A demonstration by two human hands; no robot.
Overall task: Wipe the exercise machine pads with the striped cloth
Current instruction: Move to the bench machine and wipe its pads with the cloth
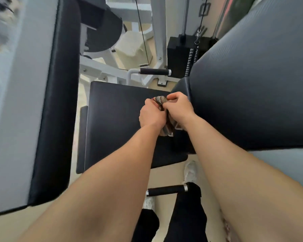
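The striped cloth (162,103), brown and grey, is bunched between both hands, and a loose end hangs below my wrists. My left hand (151,114) grips its left side, my right hand (177,106) pinches its top and right side. Both hands hover over the flat black seat pad (115,116) in the middle. A long black pad (59,102) stands on edge at the left. Another large dark pad (252,84) fills the right, close to my right hand.
White machine frame (157,41), cables and a black weight stack (180,56) rise behind the seat. Foam-grip handles sit at the back (155,72) and near my feet (166,190). My legs and white shoes stand on the beige floor below.
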